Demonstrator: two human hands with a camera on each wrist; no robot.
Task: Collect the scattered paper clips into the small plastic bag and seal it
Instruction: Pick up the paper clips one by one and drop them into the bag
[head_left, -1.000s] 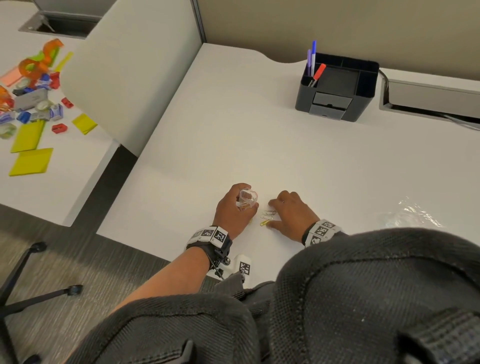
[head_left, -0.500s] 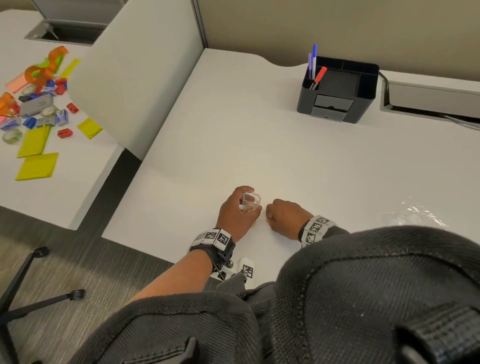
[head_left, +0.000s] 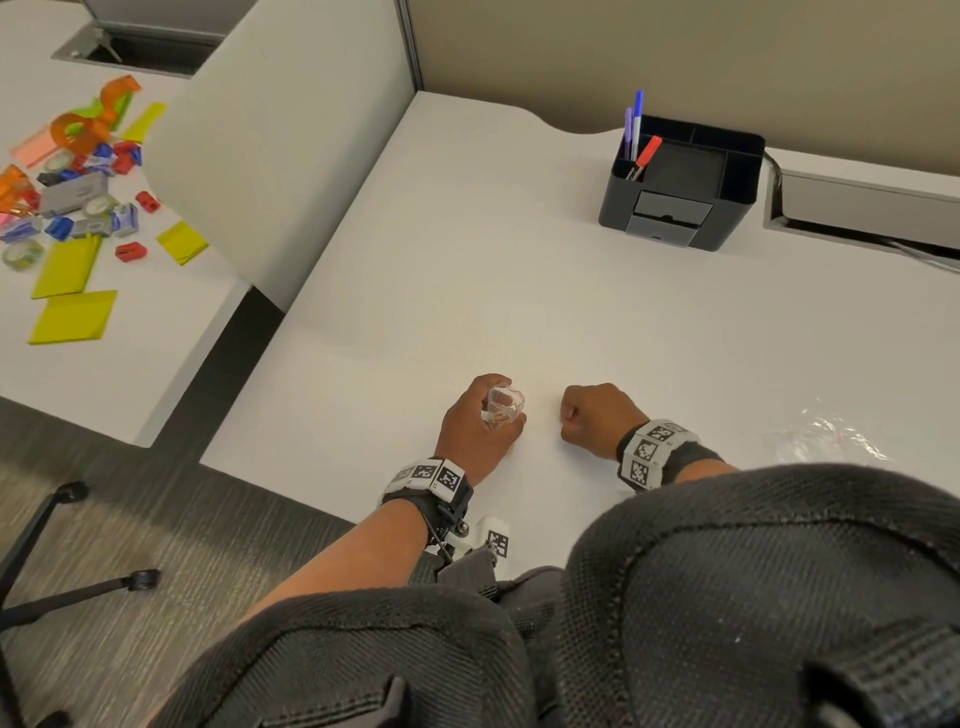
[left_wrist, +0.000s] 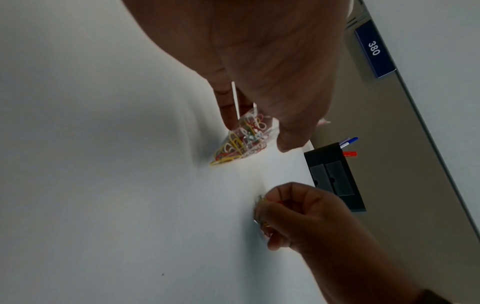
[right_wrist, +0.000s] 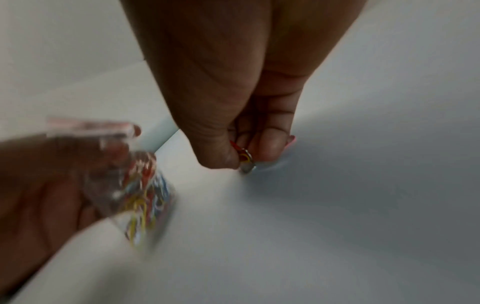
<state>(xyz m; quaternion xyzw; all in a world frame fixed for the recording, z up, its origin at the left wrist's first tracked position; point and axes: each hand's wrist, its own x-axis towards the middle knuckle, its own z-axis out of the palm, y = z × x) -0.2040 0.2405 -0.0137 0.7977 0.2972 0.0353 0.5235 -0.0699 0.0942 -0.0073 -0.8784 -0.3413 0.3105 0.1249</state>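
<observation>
White desk (head_left: 467, 270), cubicle wall behind. Right hand (head_left: 592, 418) curled tight, pinching a few paper clips (right_wrist: 245, 158) between thumb and fingertips, low over the desk. Left hand (head_left: 475, 436) wrapped round the small plastic bag (head_left: 504, 402), mouth held open and upward, just beside the right. Best to carry the pinch right over the mouth, release low, keep the bag upright. Inside the bag: a mixed heap of coloured clips (left_wrist: 240, 142), bottom touching the desk. Further back, black organiser (head_left: 680, 182) holding pens. Crumpled clear plastic (head_left: 826, 434) well off to the right.
</observation>
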